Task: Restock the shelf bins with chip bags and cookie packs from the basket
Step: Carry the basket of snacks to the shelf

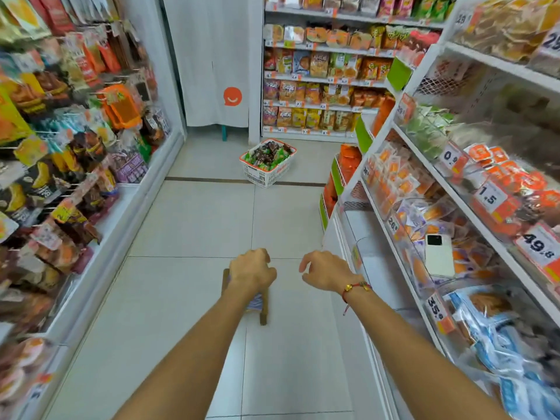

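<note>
My left hand [252, 269] is knuckles-up, curled round the top of one small wooden stool [262, 301], I think, since my forearm hides most of it. My right hand [325, 269] hangs beside it at three o'clock, fingers loose and holding nothing. One basket [266, 163] of snack packs sits on the floor [188, 225] at twelve o'clock, well apart. One white phone [439, 255] lies on the shelf [403, 262] at two o'clock.
</note>
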A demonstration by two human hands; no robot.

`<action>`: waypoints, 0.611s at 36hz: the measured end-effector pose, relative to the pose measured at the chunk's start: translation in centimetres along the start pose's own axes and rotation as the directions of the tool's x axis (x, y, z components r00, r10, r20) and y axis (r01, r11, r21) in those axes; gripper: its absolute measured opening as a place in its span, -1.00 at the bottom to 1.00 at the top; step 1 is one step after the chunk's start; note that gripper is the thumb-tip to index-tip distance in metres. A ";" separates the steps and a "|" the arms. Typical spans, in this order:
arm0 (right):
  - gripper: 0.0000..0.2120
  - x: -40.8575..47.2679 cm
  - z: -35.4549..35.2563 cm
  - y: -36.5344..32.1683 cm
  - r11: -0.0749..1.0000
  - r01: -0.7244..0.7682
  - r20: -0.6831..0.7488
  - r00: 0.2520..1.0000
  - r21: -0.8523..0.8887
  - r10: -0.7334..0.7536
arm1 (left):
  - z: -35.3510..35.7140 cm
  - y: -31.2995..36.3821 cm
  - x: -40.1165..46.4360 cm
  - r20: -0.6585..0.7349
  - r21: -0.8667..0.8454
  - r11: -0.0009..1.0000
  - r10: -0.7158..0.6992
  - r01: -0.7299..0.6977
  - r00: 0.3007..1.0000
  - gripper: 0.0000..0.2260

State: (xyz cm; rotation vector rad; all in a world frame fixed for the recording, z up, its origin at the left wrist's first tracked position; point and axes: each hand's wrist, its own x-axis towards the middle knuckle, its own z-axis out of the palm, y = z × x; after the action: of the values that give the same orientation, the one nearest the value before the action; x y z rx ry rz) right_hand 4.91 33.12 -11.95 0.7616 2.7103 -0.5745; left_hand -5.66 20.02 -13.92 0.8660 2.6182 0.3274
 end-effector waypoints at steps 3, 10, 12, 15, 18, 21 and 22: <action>-0.76 3.9 -0.9 2.7 1.000 0.008 0.041 0.999 0.008 -0.008 | 0.9 1.4 3.8 0.043 0.010 0.999 -0.031 0.030 0.999 -0.66; -0.77 13.6 -3.4 7.3 0.999 0.029 0.125 0.992 0.032 -0.033 | 1.5 3.1 13.4 0.233 0.037 0.997 -0.081 0.075 0.969 -0.88; -0.78 16.9 -4.3 8.5 0.999 0.038 0.144 0.989 0.028 -0.042 | 1.2 3.7 16.5 0.252 0.032 0.994 -0.108 0.103 0.962 -0.83; -0.78 22.3 -5.8 10.1 0.999 0.046 0.162 0.986 0.018 -0.049 | 0.9 4.4 21.6 0.255 0.025 0.991 -0.130 0.128 0.958 -0.92; -0.78 28.1 -7.8 11.4 0.998 0.055 0.175 0.983 0.016 -0.057 | 0.5 4.9 27.5 0.238 0.018 0.989 -0.144 0.144 0.961 -0.79; -0.78 33.9 -10.3 12.5 0.998 0.057 0.179 0.982 0.036 -0.063 | -0.7 5.3 33.2 0.210 0.006 0.984 -0.175 0.178 0.962 -0.66; -0.78 35.7 -11.2 12.8 0.998 0.058 0.183 0.981 0.038 -0.064 | -1.1 5.6 35.0 0.212 -0.004 0.982 -0.186 0.191 0.959 -0.67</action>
State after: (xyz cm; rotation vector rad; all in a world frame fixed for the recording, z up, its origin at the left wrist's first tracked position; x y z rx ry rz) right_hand -19.22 63.75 -18.49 0.6030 2.5668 -0.6695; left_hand -29.34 45.67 -20.38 0.6000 2.4686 0.2030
